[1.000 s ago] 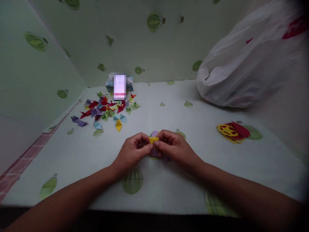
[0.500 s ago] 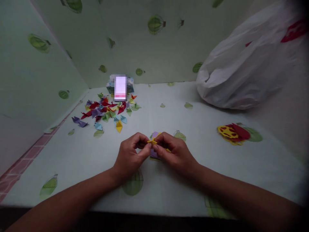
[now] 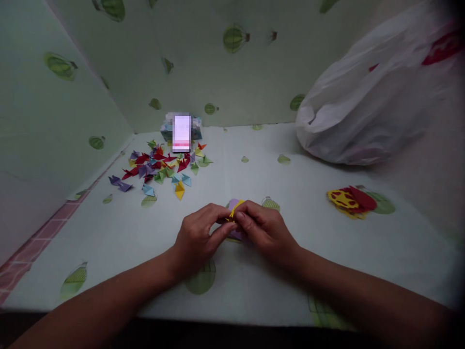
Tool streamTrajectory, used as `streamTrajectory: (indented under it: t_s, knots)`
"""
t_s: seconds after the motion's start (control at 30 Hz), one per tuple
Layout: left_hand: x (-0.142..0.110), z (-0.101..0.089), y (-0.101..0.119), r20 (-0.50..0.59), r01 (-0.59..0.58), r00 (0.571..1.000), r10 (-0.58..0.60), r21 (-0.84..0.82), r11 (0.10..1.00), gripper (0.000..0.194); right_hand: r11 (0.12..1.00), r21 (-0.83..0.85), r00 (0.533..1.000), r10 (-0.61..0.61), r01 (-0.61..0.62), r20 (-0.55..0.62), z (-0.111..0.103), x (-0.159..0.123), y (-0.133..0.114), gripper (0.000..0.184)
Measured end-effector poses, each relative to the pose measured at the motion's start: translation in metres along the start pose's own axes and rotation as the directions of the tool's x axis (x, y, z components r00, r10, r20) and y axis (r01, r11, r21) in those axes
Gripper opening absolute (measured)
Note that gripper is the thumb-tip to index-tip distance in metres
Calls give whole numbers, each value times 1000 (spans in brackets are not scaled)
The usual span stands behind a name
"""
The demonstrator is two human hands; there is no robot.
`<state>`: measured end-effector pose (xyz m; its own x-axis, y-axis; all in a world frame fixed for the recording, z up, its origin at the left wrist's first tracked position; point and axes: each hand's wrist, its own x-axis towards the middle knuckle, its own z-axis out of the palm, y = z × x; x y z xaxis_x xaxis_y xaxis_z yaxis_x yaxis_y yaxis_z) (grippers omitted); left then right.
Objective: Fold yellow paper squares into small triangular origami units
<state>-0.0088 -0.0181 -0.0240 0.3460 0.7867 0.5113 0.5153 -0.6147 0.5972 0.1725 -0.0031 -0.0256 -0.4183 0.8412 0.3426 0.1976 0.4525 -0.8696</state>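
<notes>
A small folded piece of yellow paper (image 3: 232,213) is pinched between my two hands, near the middle of the table. My left hand (image 3: 203,232) grips it from the left with thumb and fingers closed. From the right, my right hand (image 3: 265,228) has its fingertips pressed on the same paper and hides part of it. Beneath the hands lies a stack of purple and yellow paper sheets (image 3: 234,235), mostly covered by my fingers.
Many folded paper cranes (image 3: 156,165) in several colours lie at the back left, before a blurred box with a bright-screened phone (image 3: 181,131). A white plastic bag (image 3: 356,106) bulges at the back right. Red and yellow paper cutouts (image 3: 350,201) lie on the right of the tablecloth (image 3: 276,286).
The yellow folded paper has turned from lying crosswise to a steeper slant. My right fingers have closed further over it, and the left fingers have shifted slightly right.
</notes>
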Motion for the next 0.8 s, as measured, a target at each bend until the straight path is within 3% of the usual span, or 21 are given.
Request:
streamTrajectory:
  t_s: [0.1,0.27,0.33,0.43,0.63,0.73,0.8]
  knots:
    - [1,0,1,-18,94,995,-95,-44,995,8,998,52,999,22,-24,37,-1,0,-2,23]
    - [4,-2,5,25,213,977,-212,-107,971,13,996,-81,993,17,-27,-118,-5,2,-2,6]
    - [5,-3,5,55,238,971,-232,-131,962,13,996,-87,998,-5,0,-60,-6,4,-1,6]
    - [5,-4,4,120,329,944,-309,-235,915,14,999,-4,997,48,-48,58,-8,7,0,14]
    - [7,-5,-1,243,469,883,-401,-460,754,17,962,156,968,203,-226,149,-8,8,-3,22]
    - [7,-4,-1,230,472,878,-420,-565,677,15,891,322,942,265,-320,205,-8,8,-2,23]
    - [7,-3,0,182,438,885,-428,-638,633,14,844,406,936,307,-352,172,-8,8,-1,21]
